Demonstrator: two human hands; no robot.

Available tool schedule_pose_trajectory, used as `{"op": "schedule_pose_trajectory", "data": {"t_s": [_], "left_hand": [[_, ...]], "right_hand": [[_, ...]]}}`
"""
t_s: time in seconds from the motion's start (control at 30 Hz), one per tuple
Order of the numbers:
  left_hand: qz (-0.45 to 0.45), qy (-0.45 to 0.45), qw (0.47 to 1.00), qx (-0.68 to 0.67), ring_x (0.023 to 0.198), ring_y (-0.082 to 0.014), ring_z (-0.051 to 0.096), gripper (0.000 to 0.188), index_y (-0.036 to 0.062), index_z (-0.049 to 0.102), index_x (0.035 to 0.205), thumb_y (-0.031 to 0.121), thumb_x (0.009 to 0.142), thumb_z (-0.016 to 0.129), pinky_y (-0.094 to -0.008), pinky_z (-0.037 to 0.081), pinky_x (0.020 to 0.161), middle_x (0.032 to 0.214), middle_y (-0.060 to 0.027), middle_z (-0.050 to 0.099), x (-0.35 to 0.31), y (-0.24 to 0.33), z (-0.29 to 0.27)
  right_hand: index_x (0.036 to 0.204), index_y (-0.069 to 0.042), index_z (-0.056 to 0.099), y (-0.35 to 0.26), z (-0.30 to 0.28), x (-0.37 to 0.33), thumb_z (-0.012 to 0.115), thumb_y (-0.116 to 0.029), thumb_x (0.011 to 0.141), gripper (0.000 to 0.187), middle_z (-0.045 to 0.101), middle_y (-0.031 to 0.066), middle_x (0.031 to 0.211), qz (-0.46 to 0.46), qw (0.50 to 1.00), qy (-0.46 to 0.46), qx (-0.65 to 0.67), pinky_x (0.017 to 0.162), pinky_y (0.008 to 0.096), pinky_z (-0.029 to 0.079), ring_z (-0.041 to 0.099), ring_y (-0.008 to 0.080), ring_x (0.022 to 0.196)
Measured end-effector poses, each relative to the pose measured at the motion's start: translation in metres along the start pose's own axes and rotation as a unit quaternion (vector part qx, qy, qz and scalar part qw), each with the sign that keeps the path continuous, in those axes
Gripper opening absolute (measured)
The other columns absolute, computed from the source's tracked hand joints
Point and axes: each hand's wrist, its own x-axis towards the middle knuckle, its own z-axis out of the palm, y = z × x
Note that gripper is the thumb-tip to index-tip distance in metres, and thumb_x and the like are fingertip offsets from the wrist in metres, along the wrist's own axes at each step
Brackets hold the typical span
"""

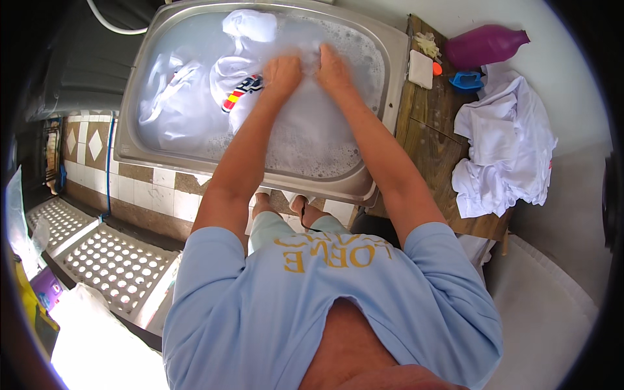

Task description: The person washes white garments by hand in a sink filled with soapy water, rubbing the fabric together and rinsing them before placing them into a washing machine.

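Note:
Both hands are over a steel sink (403, 52) of cloudy, soapy water. My left hand (284, 75) is closed on a wet white garment (250, 27), near its patch of red, yellow and dark print. Close beside it, my right hand (333, 70) is also closed, gripping a part of the same cloth that is smeared by motion. The garment trails toward the sink's far side and partly sinks under the suds. Another white garment (175, 107) floats half submerged at the left of the sink.
On the wooden counter (429, 123) at the right lie a pale soap bar (421, 69), an orange cap (437, 69), a blue scrub brush (467, 81), a purple bottle (487, 47) on its side and a heap of white clothes (504, 146). A perforated plastic rack (117, 266) stands at the lower left.

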Motion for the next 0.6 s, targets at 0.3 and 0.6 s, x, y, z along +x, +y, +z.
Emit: {"op": "schedule_pose_trajectory", "data": {"t_s": [0.3,0.6], "left_hand": [[-0.183,-0.075,0.658,-0.726,0.088,-0.0163,0.056,0.037,-0.0001,0.06,0.106,0.033,0.091,0.053,-0.0335,0.044,0.082,0.095,-0.0041,0.062,0.017,0.0,-0.058],[-0.188,-0.092,0.612,-0.762,0.105,-0.0225,0.054,0.048,-0.0031,0.051,0.117,0.037,0.09,0.051,-0.0347,0.041,0.093,0.113,-0.012,0.057,0.02,0.006,-0.081]], "right_hand": [[0.094,-0.007,0.056,-0.017,-0.049,0.019,0.052,-0.022,0.088,0.016,0.057,-0.0002,0.086,0.191,0.694,-0.07,0.691,0.07,0.0266,0.044,0.054,0.0101,0.079],[0.11,-0.005,0.053,-0.038,-0.066,0.021,0.046,-0.032,0.09,0.034,0.06,0.0047,0.103,0.124,0.698,-0.103,0.698,0.083,0.0277,0.044,0.057,0.0145,0.096]]}}
